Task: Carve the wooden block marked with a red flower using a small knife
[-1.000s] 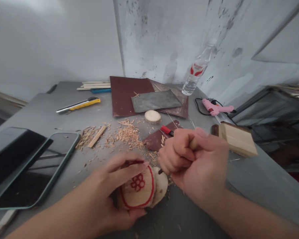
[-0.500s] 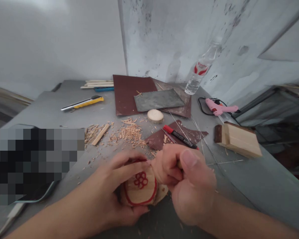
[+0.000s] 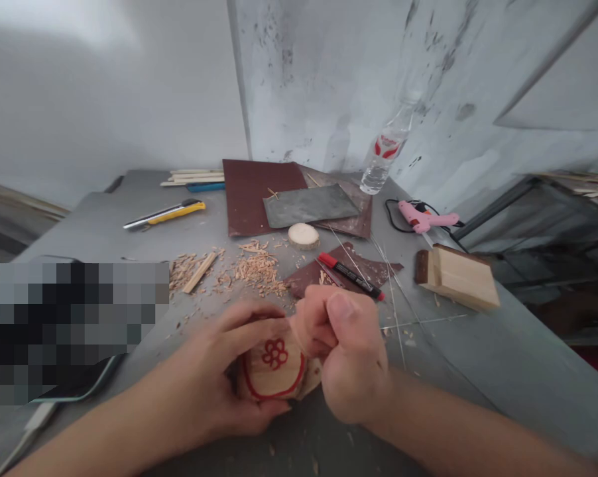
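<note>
A round wood piece [image 3: 274,376] with a red rim line and a red flower drawn on its face is at the front middle of the table. My left hand [image 3: 229,371] wraps round its left side, fingers over the top edge and thumb below. My right hand [image 3: 351,351] is a closed fist against the piece's upper right edge, touching my left fingertips; what it holds is hidden inside the fingers. A rough, bark-like bit [image 3: 311,381] shows under the right side of the piece.
Wood shavings [image 3: 259,268], a small wood disc [image 3: 303,236] and a red-capped marker [image 3: 351,275] lie beyond my hands. A yellow cutter [image 3: 164,214] is back left. Sandpaper sheets [image 3: 259,192], a bottle [image 3: 386,152], a pink glue gun [image 3: 425,217] and a wood block [image 3: 461,275] stand farther off.
My right fist has shifted slightly left and turned a little, still against the piece. The whole view has shifted a little, so the table's things appear farther left.
</note>
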{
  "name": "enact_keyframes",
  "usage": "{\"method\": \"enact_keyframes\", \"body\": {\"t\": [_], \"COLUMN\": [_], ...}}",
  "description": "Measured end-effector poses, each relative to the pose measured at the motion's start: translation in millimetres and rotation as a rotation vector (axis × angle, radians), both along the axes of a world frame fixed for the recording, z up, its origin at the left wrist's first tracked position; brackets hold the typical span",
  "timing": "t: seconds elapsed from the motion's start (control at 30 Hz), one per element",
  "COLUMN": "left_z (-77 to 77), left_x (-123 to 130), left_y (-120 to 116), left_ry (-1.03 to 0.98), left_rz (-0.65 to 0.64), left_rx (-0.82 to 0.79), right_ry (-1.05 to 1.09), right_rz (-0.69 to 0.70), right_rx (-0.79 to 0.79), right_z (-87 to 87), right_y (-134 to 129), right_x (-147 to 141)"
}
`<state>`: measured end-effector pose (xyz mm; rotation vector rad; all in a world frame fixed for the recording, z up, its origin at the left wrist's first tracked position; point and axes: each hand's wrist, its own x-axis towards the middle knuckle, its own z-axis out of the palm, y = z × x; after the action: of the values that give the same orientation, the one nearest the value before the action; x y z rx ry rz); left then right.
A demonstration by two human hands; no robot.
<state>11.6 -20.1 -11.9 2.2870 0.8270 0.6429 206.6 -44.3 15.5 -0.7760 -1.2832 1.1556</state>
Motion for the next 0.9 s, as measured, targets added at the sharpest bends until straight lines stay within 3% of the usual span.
{"method": "enact_keyframes", "body": {"t": [0.13, 0.23, 0.33, 0.5, 0.63, 0.73, 0.9], "left_z": [-1.3, -3.4, -3.8, -5.3, -5.6, -3.4, -1.9], "left_x": [0, 0, 0, -1, -1, -1, 0], "left_y": [-3, -7, -9, -7, -7, -9, -9], "left_ry": [0.033, -0.032, -0.034, -0.006, 0.01, 0.011, 0.02], "left_rz": [-0.018, 0.069, 0.081, 0.077, 0.084, 0.096, 0.077], "left_rx": [-0.054, -0.025, -0.03, 0.007, 0.011, -0.006, -0.024], "right_ry": [-0.067, 0.048, 0.25, 0.353, 0.362, 0.349, 0.147], "right_rz": [0.048, 0.005, 0.048, 0.126, 0.142, 0.078, -0.02], "right_rx": [0.057, -0.073, -0.24, -0.266, -0.256, -0.274, -0.234], "right_z": [-4.0, -1.9, 12.7, 36.3, 32.1, 26.2, 14.6], "right_y": [-2, 1, 7, 9, 7, 7, 0], "right_x": [-1, 3, 11, 23, 17, 7, -1]}}
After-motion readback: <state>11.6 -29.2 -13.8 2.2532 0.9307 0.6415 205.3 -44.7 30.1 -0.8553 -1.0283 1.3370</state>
